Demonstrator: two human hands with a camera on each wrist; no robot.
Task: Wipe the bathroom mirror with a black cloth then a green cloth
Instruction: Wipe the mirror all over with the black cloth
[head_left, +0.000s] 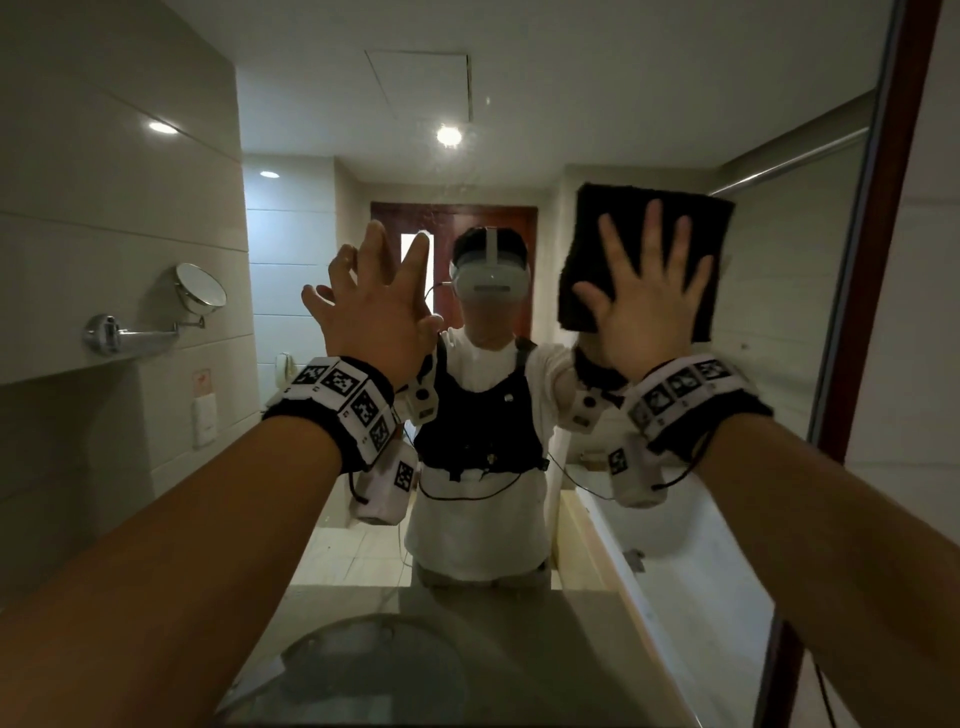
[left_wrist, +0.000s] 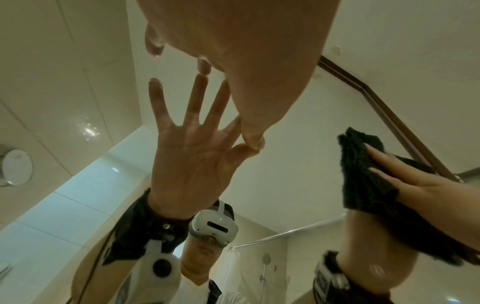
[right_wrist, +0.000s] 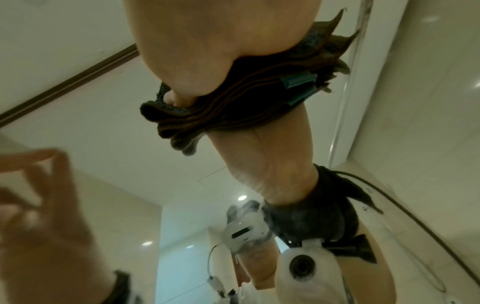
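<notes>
Glossy mirror (head_left: 519, 130): flat right hand (head_left: 647, 312) presses folded, nubby black cloth (head_left: 597, 234).

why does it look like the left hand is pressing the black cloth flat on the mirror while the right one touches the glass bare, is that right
Not quite: the hands are swapped. In the head view the right hand presses the black cloth flat on the mirror, while the left hand touches the glass bare, fingers spread.

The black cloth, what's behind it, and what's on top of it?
The right hand lies flat on the black cloth, fingers spread. Behind the cloth is the mirror; that patch of glass is covered, so you can't see it.
</notes>
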